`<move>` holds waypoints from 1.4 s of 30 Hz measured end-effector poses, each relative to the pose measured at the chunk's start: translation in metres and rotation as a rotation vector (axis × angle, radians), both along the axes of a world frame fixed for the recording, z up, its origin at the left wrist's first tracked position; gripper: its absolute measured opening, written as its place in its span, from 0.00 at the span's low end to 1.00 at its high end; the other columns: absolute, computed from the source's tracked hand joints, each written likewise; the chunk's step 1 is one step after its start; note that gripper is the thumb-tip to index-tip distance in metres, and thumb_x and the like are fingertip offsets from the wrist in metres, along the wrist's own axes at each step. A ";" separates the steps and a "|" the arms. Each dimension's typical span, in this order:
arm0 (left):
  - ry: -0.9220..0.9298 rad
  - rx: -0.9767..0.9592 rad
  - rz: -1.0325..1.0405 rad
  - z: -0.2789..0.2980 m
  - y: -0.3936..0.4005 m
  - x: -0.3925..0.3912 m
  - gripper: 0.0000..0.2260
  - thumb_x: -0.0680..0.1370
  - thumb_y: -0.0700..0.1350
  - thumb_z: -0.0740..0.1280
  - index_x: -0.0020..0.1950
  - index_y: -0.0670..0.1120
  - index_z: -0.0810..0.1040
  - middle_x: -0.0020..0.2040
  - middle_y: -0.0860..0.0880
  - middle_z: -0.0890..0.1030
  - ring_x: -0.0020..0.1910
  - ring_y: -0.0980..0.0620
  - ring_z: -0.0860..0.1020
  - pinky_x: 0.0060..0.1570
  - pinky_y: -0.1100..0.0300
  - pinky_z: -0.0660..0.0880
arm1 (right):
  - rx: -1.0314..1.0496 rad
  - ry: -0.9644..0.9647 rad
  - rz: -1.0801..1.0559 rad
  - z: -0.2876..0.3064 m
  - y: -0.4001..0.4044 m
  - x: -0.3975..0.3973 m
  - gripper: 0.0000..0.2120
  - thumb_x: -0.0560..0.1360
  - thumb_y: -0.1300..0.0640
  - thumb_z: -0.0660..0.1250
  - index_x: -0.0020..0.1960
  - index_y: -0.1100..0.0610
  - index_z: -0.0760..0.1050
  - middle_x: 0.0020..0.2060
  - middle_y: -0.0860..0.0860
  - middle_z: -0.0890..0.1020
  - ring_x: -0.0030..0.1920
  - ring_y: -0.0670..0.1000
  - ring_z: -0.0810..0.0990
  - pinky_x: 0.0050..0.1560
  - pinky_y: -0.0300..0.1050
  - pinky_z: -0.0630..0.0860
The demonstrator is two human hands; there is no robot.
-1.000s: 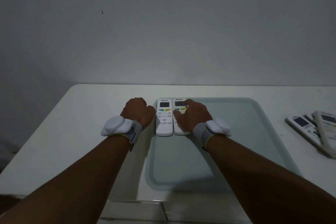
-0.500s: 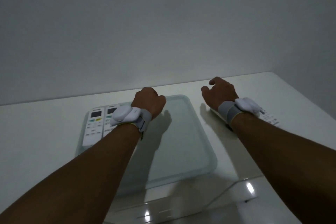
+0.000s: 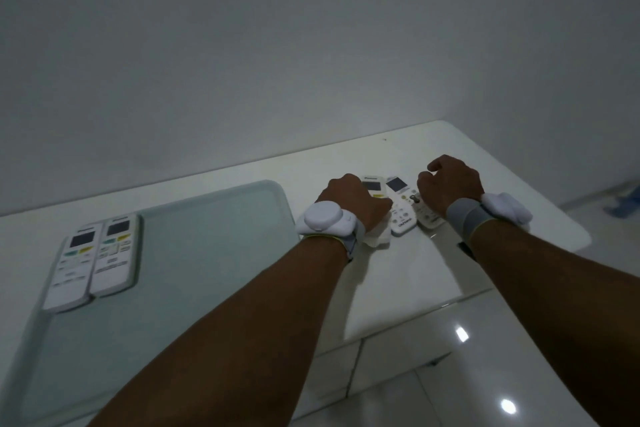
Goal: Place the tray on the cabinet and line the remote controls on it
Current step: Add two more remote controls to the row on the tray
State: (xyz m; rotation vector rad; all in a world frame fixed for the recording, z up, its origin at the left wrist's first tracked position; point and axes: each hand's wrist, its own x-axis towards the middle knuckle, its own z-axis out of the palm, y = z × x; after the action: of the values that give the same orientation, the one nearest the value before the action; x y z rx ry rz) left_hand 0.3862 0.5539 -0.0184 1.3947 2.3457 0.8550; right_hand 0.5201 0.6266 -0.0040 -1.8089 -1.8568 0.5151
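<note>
A pale green tray [image 3: 207,236] lies on the white cabinet [image 3: 398,281], at its left. Two white remote controls [image 3: 74,267] [image 3: 116,253] rest side by side at the tray's left end. Right of the tray, three more remotes lie close together on the cabinet top. My left hand [image 3: 353,201] is closed over the leftmost one [image 3: 374,182], covering its middle. The middle remote [image 3: 401,215] lies uncovered between my hands. My right hand [image 3: 450,184] hovers with fingers curled and apart over the far end of the rightmost remote [image 3: 429,218].
A plain grey wall stands just behind the cabinet. The cabinet's right edge and rounded corner [image 3: 581,236] lie just beyond my right wrist. Glossy white floor [image 3: 519,374] shows below the cabinet front.
My view has swung right, so the tray now sits at the left. Both hands left the tray's two remotes and moved right onto the loose remotes on the cabinet.
</note>
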 end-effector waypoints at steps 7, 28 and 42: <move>0.035 -0.047 -0.016 -0.015 0.012 0.021 0.18 0.55 0.54 0.73 0.22 0.51 0.64 0.21 0.58 0.66 0.19 0.61 0.65 0.20 0.72 0.56 | -0.016 -0.010 0.018 -0.009 0.003 0.025 0.14 0.72 0.56 0.63 0.56 0.58 0.77 0.57 0.58 0.81 0.60 0.61 0.76 0.58 0.48 0.71; 0.085 -0.014 0.434 0.019 -0.119 -0.140 0.19 0.62 0.54 0.74 0.27 0.49 0.64 0.34 0.48 0.74 0.29 0.50 0.70 0.24 0.68 0.60 | -0.079 -0.442 0.517 -0.017 -0.062 -0.078 0.23 0.68 0.46 0.67 0.62 0.48 0.72 0.64 0.54 0.74 0.65 0.56 0.72 0.60 0.51 0.72; 0.098 -0.094 0.538 0.004 -0.181 -0.185 0.18 0.66 0.50 0.73 0.27 0.44 0.66 0.26 0.52 0.65 0.28 0.50 0.69 0.25 0.68 0.57 | -0.037 -0.214 0.380 -0.007 -0.095 -0.127 0.25 0.67 0.49 0.70 0.62 0.50 0.70 0.59 0.61 0.74 0.59 0.64 0.75 0.57 0.52 0.71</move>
State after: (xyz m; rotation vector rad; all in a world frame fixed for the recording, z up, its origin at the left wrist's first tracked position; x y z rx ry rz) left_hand 0.2016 0.3725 -0.0146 0.7860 2.8504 0.7999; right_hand 0.3926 0.5315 -0.0115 -1.5875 -2.3729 0.5053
